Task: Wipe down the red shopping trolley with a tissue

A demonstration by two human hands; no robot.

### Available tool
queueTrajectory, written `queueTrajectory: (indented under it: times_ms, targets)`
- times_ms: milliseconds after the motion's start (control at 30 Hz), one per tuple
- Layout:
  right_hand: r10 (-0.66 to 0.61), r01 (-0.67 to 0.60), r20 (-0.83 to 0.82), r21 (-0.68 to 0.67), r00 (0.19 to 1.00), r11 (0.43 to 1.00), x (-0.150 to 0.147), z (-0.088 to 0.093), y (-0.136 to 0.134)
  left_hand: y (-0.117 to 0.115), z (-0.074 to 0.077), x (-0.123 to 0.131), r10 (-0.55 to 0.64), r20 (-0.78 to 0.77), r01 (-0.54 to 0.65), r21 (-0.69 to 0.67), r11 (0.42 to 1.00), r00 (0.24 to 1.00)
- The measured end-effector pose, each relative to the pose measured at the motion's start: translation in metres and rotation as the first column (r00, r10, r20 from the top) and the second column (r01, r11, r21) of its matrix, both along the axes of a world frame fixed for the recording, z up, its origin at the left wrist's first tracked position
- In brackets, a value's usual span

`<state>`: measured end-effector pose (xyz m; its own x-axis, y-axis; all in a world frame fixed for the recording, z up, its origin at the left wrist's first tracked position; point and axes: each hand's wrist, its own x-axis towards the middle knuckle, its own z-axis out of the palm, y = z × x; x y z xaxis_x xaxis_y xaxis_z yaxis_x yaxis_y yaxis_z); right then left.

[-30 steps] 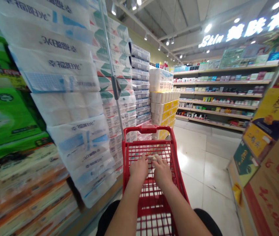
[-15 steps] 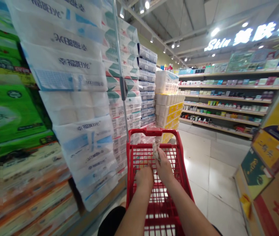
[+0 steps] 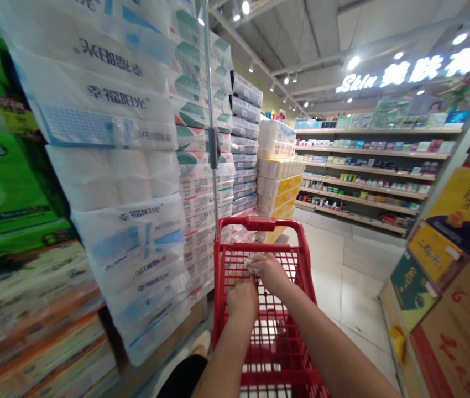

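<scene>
A red plastic shopping cart (image 3: 301, 260) stands in front of me in a store aisle, a thin metal pole (image 3: 211, 110) rising from its far left corner. My left hand (image 3: 242, 298) is closed into a fist over the cart's basket, and whether anything is in it is hidden. My right hand (image 3: 269, 271) reaches further forward over the basket, fingers curled around a small crumpled whitish thing (image 3: 252, 266).
Tall stacks of white toilet-paper packs (image 3: 123, 166) line the left side, with green packs (image 3: 3, 182) beside them. Yellow and brown cartons (image 3: 459, 260) stand on the right. Shelves of small products (image 3: 367, 171) run along the far wall beyond a pale tiled floor (image 3: 343, 276).
My right hand lifted off beside the left, raised the crumpled thing, then lowered it forward over the basket. The left hand stayed closed in place. The view shifted slightly.
</scene>
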<state>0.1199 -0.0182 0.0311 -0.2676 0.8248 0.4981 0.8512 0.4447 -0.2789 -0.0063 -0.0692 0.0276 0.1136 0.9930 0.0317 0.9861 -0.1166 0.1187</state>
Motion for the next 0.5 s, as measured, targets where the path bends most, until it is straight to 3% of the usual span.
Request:
queueTrajectory:
  times_ms: [167, 300, 433, 500]
  targets:
    - [-0.268, 0.275, -0.180, 0.016, 0.946, 0.961, 0.013, -0.008, -0.018, 0.001, -0.002, 0.000, -0.023, 0.021, 0.022, 0.025, 0.999, 1.000]
    - [-0.099, 0.101, -0.142, 0.003, 0.985, 0.995, 0.019, -0.018, -0.033, 0.003, -0.007, -0.003, -0.030, 0.036, 0.030, 0.004, 1.000, 0.999]
    - [-0.308, 0.336, -0.271, 0.063, 0.912, 0.940, 0.028, -0.025, -0.046, 0.003, -0.011, -0.011, -0.058, 0.063, 0.054, 0.065, 0.996, 0.996]
    - [-0.295, 0.325, -0.290, 0.060, 0.911, 0.944, 0.030, -0.026, -0.051, 0.003, -0.011, -0.015, -0.061, 0.083, 0.054, 0.083, 0.995, 0.995]
